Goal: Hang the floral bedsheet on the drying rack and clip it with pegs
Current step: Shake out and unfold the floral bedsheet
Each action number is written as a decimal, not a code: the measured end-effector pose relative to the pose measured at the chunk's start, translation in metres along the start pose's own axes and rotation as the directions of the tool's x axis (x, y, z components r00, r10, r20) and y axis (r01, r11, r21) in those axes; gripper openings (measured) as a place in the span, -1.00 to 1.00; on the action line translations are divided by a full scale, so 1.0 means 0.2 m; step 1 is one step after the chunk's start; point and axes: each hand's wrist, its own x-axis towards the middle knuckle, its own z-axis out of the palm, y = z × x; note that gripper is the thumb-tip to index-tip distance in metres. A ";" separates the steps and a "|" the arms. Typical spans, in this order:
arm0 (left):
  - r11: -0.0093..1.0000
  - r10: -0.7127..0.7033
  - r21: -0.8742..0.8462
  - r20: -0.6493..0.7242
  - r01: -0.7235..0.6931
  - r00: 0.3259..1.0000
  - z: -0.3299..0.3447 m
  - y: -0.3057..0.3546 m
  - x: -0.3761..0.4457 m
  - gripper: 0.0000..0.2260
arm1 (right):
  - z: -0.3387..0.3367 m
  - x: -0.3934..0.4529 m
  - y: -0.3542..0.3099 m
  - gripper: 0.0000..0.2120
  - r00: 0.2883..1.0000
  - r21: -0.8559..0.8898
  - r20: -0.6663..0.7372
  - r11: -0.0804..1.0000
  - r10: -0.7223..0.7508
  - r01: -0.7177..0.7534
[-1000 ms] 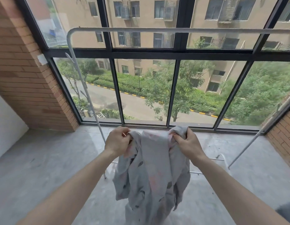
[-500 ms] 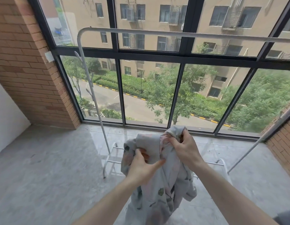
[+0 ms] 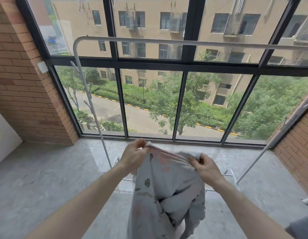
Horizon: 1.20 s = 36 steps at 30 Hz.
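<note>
- Floral bedsheet (image 3: 168,192): we hold its top hem stretched between our hands, the rest hanging bunched below them.
- Left hand (image 3: 133,156) pinches one end of the hem, right hand (image 3: 205,167) the other (hem running left to right).
- Drying rack's top rail (image 3: 184,42) lies above and beyond both hands, parallel to the hem; the left hand sits nearer its bend.

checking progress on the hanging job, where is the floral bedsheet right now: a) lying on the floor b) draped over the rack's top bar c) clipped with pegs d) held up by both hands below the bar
d: the left hand and right hand each pinch the top edge of the floral bedsheet, while the drying rack top bar is bare above.
</note>
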 end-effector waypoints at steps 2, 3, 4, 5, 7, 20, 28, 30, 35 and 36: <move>0.992 -0.051 -0.115 -0.014 0.049 0.999 -0.06 -0.01 0.01 -0.80 | -0.02 0.00 0.03 -0.64 1.000 -0.005 0.019 1.000 0.015 -0.015; 0.983 -0.081 -0.169 -0.050 0.072 0.995 -0.10 -0.03 0.02 -0.78 | -0.04 -0.01 0.05 -0.67 1.000 -0.022 0.016 1.000 0.021 -0.020; 0.978 -0.107 -0.190 -0.090 0.088 0.990 -0.14 -0.04 0.04 -0.76 | -0.07 -0.01 0.08 -0.68 1.000 -0.046 0.014 0.999 0.027 -0.026; 0.980 -0.106 -0.179 -0.113 0.085 0.988 -0.17 -0.04 0.05 -0.75 | -0.09 -0.01 0.10 -0.68 0.999 -0.079 0.020 0.997 0.028 -0.027; 0.994 -0.046 -0.103 -0.082 0.038 0.996 -0.18 -0.01 0.07 -0.72 | -0.09 0.00 0.15 -0.67 0.997 -0.173 0.050 0.984 0.056 -0.047; 0.972 0.210 -0.166 0.312 -0.165 0.926 0.14 0.36 0.00 -0.74 | 0.25 -0.23 -0.38 -0.74 0.954 -0.142 0.099 0.945 -0.282 0.294; 0.973 -0.226 0.110 0.314 0.201 0.922 -0.14 -0.21 0.05 -0.78 | 0.20 -0.20 -0.27 -0.55 0.963 -0.004 -0.121 0.970 -0.241 0.243; 0.907 -0.403 0.292 0.394 0.303 0.826 -0.07 -0.43 -0.04 -0.56 | 0.22 -0.21 -0.29 -0.54 0.958 0.019 -0.096 0.961 -0.271 0.274; 0.838 -0.415 0.460 0.183 0.295 0.891 0.14 -0.78 -0.14 -0.86 | 0.23 -0.24 -0.34 -0.56 0.921 -0.010 -0.008 0.921 -0.391 0.391; 0.829 -0.420 0.445 0.101 0.337 0.902 0.14 -0.81 -0.13 -0.85 | 0.22 -0.24 -0.32 -0.57 0.918 -0.019 0.009 0.918 -0.397 0.397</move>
